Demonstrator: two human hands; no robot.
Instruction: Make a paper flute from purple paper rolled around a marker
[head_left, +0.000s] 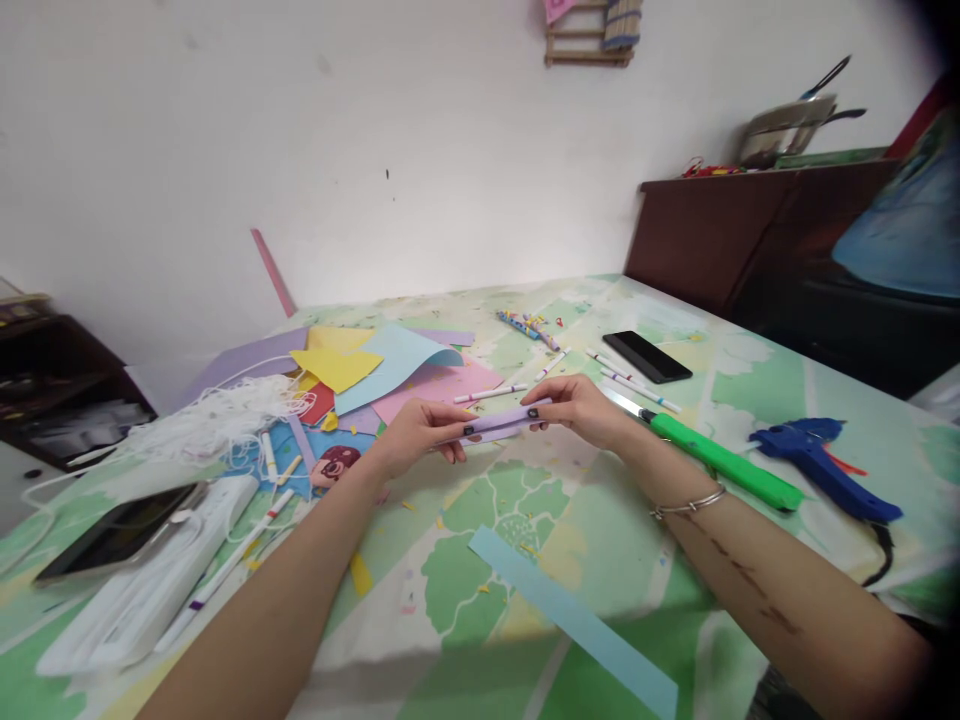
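Observation:
Both my hands grip a lilac paper strip point(504, 424) that looks folded lengthwise, held just above the table. My left hand point(421, 432) pinches its left end between thumb and fingers. At the other end, my right hand point(571, 408) pinches it the same way. A light blue paper strip point(574, 610) lies on the tablecloth nearer to me. Beside my right forearm rests a green utility knife point(724, 462) with its blade out. White markers point(491, 393) lie just beyond my hands.
Coloured paper sheets point(397, 365) and tangled white string point(217, 425) fill the left side. A phone point(120, 530) leans on a white power strip point(150, 590). At right lie a blue glue gun point(825, 465) and a black phone point(646, 356). Paper scraps dot the tablecloth point(517, 500).

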